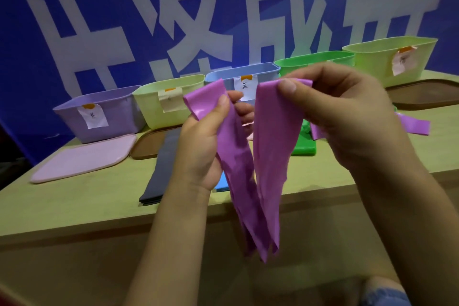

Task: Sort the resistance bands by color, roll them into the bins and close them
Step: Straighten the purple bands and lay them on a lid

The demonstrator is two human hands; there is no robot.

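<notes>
Hanging lengthwise below both hands, the folded purple rubber resistance band [250,181] has one upper end pinched by the left hand [206,146] and the other by the right hand [347,117]; the lilac plastic bin [99,117] lies beyond the left.

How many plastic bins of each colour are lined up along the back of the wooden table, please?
Purple plastic bin: 1
Pale yellow-green plastic bins: 2
Light blue plastic bin: 1
Bright green plastic bin: 1
Total: 5
</notes>
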